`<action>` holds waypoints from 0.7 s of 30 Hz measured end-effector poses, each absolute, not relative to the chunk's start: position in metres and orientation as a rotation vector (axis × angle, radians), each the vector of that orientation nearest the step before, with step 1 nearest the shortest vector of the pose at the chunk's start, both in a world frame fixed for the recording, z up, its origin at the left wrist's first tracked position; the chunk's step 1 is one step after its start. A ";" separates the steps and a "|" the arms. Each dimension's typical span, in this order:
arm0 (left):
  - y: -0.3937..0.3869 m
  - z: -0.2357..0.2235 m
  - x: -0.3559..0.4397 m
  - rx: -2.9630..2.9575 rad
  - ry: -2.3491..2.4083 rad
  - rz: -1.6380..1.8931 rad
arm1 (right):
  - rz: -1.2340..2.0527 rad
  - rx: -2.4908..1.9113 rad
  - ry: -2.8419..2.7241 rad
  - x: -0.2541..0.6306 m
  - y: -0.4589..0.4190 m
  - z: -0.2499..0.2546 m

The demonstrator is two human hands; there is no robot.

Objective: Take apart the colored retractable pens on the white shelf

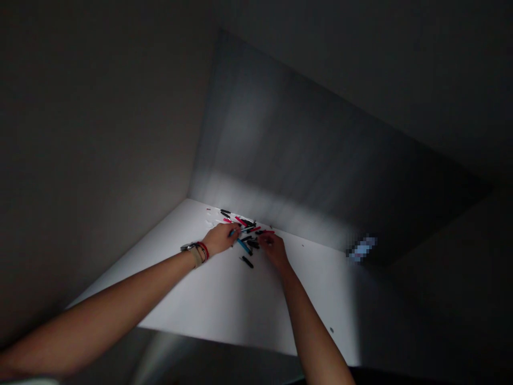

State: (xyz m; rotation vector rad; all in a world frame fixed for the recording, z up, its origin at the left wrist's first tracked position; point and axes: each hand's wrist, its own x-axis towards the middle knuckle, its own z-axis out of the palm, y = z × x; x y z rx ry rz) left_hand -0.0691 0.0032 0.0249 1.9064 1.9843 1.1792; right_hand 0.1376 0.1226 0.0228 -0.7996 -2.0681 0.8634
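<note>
While the left hand (220, 238) seems to pinch a blue pen (232, 233), the right hand (274, 248), grip unreadable, picks among loose pens (247, 262); next wants a light touch

Blue stick (242, 244) slants between left hand (220, 238) and right hand (276, 249). Red sticks (241, 221), black pieces (225, 212) strewn around both. Black stick (247, 262) apart, bodyward.

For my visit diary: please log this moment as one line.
left hand: at blue piece | right hand: by scattered pen-like pieces | beneath: white surface
</note>
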 end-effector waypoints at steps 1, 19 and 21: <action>0.004 0.024 -0.069 1.913 1.976 1.176 | 0.873 -0.800 -2.062 0.137 0.122 0.024; -0.002 0.029 -0.058 1.966 1.776 1.268 | 1.524 -0.799 -1.668 0.134 0.106 0.035; 0.000 0.030 -0.062 1.803 1.864 1.451 | 1.477 -0.839 -1.626 0.137 0.112 0.034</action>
